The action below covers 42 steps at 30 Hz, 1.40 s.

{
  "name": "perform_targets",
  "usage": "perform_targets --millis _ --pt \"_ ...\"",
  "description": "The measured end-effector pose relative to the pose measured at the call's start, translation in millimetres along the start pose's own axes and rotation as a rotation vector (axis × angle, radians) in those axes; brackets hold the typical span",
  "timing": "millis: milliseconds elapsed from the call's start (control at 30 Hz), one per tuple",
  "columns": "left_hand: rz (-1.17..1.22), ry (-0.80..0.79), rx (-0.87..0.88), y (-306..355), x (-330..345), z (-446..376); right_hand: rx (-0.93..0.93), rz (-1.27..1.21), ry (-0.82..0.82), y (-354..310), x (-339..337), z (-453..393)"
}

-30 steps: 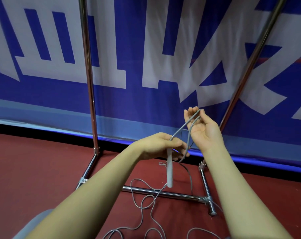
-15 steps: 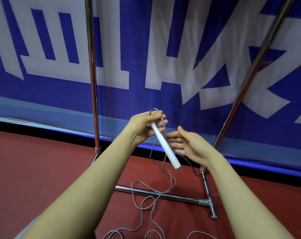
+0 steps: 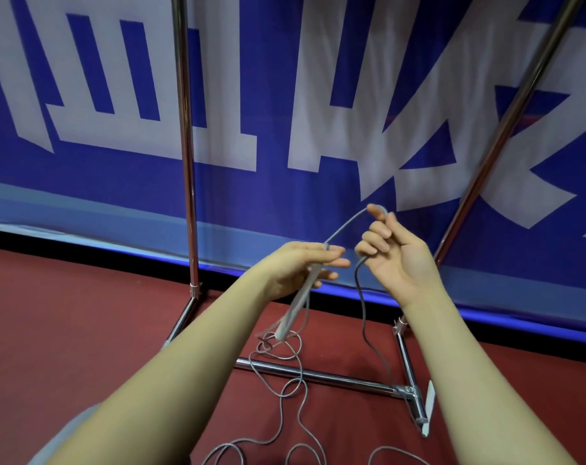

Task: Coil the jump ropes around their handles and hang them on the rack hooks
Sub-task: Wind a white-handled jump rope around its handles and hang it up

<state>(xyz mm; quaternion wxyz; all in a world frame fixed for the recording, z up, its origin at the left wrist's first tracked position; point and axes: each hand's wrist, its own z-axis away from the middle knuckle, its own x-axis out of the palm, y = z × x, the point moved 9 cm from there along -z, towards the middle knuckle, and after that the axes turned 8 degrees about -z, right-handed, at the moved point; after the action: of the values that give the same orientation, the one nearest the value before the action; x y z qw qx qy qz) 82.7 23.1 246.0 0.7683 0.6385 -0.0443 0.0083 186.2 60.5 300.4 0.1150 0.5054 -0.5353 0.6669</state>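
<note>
A dark red floor (image 3: pixel 83 330) runs back to a blue banner (image 3: pixel 251 95) with large white characters, which closes off the far side. In front of the banner stands a chrome rack (image 3: pixel 186 162): one upright pole to the left of your hands, a second pole leaning up to the right behind them, and a base crossbar (image 3: pixel 318 374) on the floor below them, ending in a foot at lower right.

Your left hand (image 3: pixel 298 270) grasps the pale handle (image 3: pixel 296 305) of the jump rope (image 3: pixel 342 229) at its upper end, fingers curled round it. The handle slants down and to the left from the grip, its free end hanging above the floor, clear of the crossbar.

From the top of that grip, the grey cord arcs up and right to your right hand (image 3: pixel 395 256). There the cord passes over the raised index finger and drops from the curled fingers, palm facing you. The pictures do not show whether those fingers clamp the cord or only carry it.

Below the right hand, the cord falls straight toward the crossbar's right end. Below the handle tip, loose loops lie on the floor, cross over the crossbar and trail toward you to the bottom edge of the view.

The two hands are near each other but apart. Open floor lies left of the left pole.
</note>
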Motion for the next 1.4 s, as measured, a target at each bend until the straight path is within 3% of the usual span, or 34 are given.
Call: perform_targets --millis 167,333,433,600,767,900,967,1100,1233,1400 --pt "-0.095 -0.192 -0.019 -11.3 31.6 -0.1 -0.082 -0.280 0.047 -2.3 1.4 -0.3" --pt "-0.131 -0.095 0.015 -11.2 34.5 -2.0 -0.136 -0.369 0.118 -12.8 -11.8 -1.5" --pt "-0.022 0.012 0.023 -6.0 18.8 -5.4 -0.124 -0.219 0.193 -11.4 -26.1 -2.5" --pt "0.167 0.193 0.093 21.0 -12.9 -1.9 0.063 0.162 0.217 8.6 -44.4 1.3" --pt "0.285 0.306 0.109 38.0 -35.3 7.7 0.274 0.668 0.051 33.1 -44.6 9.1" --pt "0.325 0.344 0.100 37.6 -44.5 11.9 0.313 0.773 -0.040 43.9 -33.7 15.6" --pt "0.331 0.331 0.102 38.1 -47.8 13.6 0.254 0.713 -0.003 38.5 -29.9 13.7" --pt "0.310 0.243 0.022 28.3 -41.9 11.5 0.140 0.363 0.050 23.4 -19.8 7.8" --pt "0.071 0.070 -0.089 10.3 -20.4 7.0 0.034 0.102 0.071 9.0 -10.2 5.9" --pt "-0.179 -0.115 -0.098 -7.9 2.4 9.3 -0.074 -0.152 0.096 2.7 -14.3 0.6"
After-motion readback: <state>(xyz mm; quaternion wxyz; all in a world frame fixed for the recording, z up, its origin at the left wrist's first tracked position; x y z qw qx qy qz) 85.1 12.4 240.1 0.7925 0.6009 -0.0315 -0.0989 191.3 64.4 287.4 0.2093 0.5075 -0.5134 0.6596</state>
